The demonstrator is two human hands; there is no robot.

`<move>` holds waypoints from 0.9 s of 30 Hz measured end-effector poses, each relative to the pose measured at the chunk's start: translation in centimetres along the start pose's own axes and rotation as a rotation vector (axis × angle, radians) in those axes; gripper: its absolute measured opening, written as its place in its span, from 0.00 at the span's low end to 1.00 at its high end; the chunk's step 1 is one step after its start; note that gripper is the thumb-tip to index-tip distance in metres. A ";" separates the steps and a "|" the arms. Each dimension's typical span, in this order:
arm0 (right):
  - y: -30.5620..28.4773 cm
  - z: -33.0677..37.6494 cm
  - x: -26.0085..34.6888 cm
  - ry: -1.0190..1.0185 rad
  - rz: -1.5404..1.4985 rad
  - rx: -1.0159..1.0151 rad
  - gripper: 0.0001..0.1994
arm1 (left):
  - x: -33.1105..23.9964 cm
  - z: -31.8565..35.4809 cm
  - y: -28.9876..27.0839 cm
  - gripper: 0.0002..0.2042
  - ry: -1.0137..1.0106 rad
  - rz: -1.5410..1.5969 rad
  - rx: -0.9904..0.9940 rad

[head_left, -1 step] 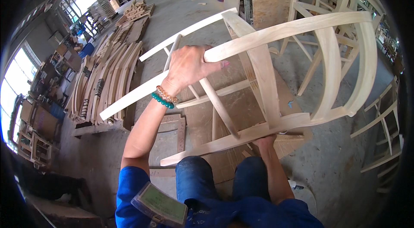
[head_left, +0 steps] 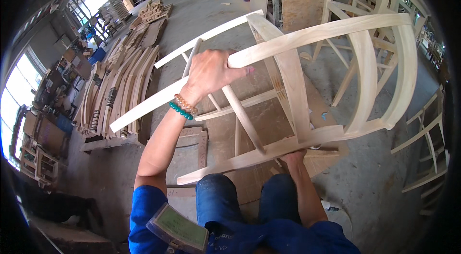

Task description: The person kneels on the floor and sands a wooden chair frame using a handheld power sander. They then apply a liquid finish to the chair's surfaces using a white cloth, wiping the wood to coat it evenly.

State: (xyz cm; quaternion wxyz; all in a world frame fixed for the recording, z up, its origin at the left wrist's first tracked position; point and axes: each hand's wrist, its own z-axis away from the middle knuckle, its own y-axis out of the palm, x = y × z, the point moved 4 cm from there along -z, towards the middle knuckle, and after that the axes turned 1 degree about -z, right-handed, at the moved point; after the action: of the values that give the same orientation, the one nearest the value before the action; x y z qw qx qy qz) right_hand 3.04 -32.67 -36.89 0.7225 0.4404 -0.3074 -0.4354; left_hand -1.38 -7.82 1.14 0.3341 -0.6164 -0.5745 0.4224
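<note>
My left hand point(head_left: 210, 72) wraps the upper rail of the bare wooden chair frame point(head_left: 307, 86), which runs rightward, while my right hand point(head_left: 294, 157) grips its lower rail underneath.

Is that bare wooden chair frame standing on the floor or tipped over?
Tipped and lifted: the chair frame lies tilted in the air, with the left hand gripping an upper rail and the right hand under a lower one.

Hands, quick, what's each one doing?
Left hand: closed around a rail of the pale unfinished wooden chair frame.
Right hand: under the frame's lower rail, grip unclear.
</note>
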 end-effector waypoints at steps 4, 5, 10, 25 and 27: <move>1.0 -0.5 -4.7 0.143 -0.202 -0.194 0.22 | 1.9 -2.3 2.2 0.31 -0.045 -0.146 0.084; 0.6 -1.0 -5.1 0.143 -0.210 -0.216 0.22 | 2.1 -3.2 2.7 0.32 -0.038 -0.190 0.126; -1.8 -3.7 -6.3 0.092 -0.159 -0.286 0.23 | 2.3 -6.9 7.1 0.33 0.007 -0.242 0.155; 4.6 -3.7 -7.7 0.164 -0.078 -0.214 0.21 | 6.0 -3.7 16.6 0.39 -0.287 0.008 -0.626; 5.3 -3.2 -7.3 0.209 0.004 -0.209 0.21 | 5.5 -3.1 20.4 0.36 -0.571 1.011 -0.368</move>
State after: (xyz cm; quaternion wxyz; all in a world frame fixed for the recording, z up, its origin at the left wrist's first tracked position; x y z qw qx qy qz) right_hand 4.41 -23.68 -33.93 0.7934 0.4051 -0.1844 -0.4152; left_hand 10.02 -4.55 -16.63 -0.1874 -0.7228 -0.3410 0.5711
